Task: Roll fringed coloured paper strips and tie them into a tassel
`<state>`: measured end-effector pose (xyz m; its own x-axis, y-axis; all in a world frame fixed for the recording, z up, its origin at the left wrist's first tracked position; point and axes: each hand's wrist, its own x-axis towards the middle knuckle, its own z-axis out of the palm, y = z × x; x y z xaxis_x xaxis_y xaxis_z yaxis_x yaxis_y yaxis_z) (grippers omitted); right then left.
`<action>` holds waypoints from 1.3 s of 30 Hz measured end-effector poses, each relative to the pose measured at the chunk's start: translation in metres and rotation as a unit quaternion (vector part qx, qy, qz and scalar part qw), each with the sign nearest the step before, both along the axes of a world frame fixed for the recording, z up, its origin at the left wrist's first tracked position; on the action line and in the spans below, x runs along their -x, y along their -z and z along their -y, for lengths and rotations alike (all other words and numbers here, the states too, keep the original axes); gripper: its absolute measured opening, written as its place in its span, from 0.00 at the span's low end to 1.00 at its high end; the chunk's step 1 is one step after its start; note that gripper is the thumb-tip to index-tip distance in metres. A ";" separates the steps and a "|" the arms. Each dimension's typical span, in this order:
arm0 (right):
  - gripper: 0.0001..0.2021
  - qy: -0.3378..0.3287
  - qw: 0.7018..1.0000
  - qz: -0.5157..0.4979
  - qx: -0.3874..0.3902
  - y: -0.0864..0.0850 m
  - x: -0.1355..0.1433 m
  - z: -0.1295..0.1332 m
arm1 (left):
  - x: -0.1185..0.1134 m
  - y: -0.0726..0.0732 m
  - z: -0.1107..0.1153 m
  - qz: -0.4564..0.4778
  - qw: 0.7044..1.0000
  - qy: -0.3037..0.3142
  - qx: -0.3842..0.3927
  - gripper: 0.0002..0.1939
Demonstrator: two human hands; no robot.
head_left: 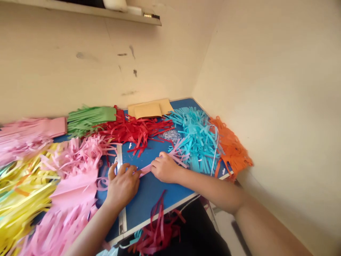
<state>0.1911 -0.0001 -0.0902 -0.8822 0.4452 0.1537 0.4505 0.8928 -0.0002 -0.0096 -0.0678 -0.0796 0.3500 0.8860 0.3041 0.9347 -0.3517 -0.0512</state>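
Over the blue table, my right hand is closed around the middle of a pink paper tassel. Its loose fringe spreads out beyond my knuckles towards the blue fringed paper. My left hand pinches the tassel's narrow end between thumb and fingertips, with the other fingers bent. A narrow band of pink paper shows between the two hands. Close to my left hand lies a fringed pink sheet, and a thin pink curl rests beside my wrist.
Red fringe and green fringe lie at the back near tan folded paper. Blue fringe and orange fringe fill the right corner. Yellow fringe covers the left. Dark red strips hang over my lap.
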 end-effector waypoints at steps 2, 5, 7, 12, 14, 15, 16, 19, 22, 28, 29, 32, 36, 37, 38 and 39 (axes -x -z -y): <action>0.12 0.017 1.000 0.004 -0.005 0.005 0.003 -0.004 | -0.004 -0.001 0.001 0.006 1.000 0.001 0.008 0.11; 0.11 0.065 0.997 0.001 0.036 0.000 0.005 -0.012 | -0.007 0.002 0.002 0.032 0.999 -0.008 0.016 0.11; 0.11 0.087 0.995 0.006 0.054 -0.007 0.006 -0.012 | -0.006 0.004 0.001 0.039 0.999 -0.012 0.010 0.12; 0.10 0.074 0.997 -0.014 0.001 -0.010 0.014 0.005 | -0.004 0.008 0.003 0.051 0.998 -0.022 -0.006 0.14; 0.09 0.033 0.999 -0.018 -0.027 -0.002 0.012 0.009 | 0.000 0.010 0.008 0.054 0.998 -0.022 -0.004 0.15; 0.10 0.019 0.999 -0.016 -0.033 0.003 0.009 0.009 | 0.002 0.012 0.010 0.053 0.998 -0.021 -0.001 0.16; 0.12 0.014 0.999 -0.013 -0.031 0.008 0.004 0.007 | 0.006 0.015 0.013 0.055 0.998 -0.018 0.004 0.17; 0.13 0.039 0.999 -0.030 0.004 0.018 -0.018 -0.002 | 0.020 0.024 0.018 0.104 0.994 -0.011 0.026 0.18; 0.10 0.076 0.992 -0.066 0.073 0.018 -0.036 -0.010 | 0.031 0.033 0.017 0.165 0.985 -0.019 0.049 0.18; 0.06 0.145 0.964 -0.104 0.197 0.009 -0.034 -0.017 | 0.037 0.037 0.013 0.197 0.976 -0.047 0.079 0.22; 0.07 0.151 0.962 -0.100 0.205 0.008 -0.032 -0.018 | 0.036 0.036 0.013 0.198 0.975 -0.053 0.081 0.23; 0.08 0.162 0.961 -0.083 0.210 0.006 -0.027 -0.021 | 0.034 0.035 0.014 0.192 0.975 -0.078 0.085 0.24; 0.09 0.171 0.960 -0.045 0.216 0.001 -0.023 -0.025 | 0.028 0.031 0.012 0.169 0.975 -0.100 0.101 0.22; 0.09 0.173 0.959 -0.032 0.220 0.000 -0.022 -0.026 | 0.027 0.029 0.011 0.161 0.976 -0.103 0.107 0.21; 0.09 0.175 0.958 -0.020 0.225 -0.002 -0.021 -0.027 | 0.026 0.027 0.010 0.152 0.976 -0.106 0.115 0.21; 0.09 0.177 0.957 -0.011 0.230 -0.003 -0.020 -0.029 | 0.025 0.025 0.008 0.142 0.976 -0.107 0.125 0.20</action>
<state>0.2108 0.0287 -0.0869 -0.6631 0.7399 -0.1136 0.7194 0.5880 -0.3698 -0.0346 -0.0759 -0.1048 0.0815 0.9886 0.1270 0.9524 -0.1148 0.2824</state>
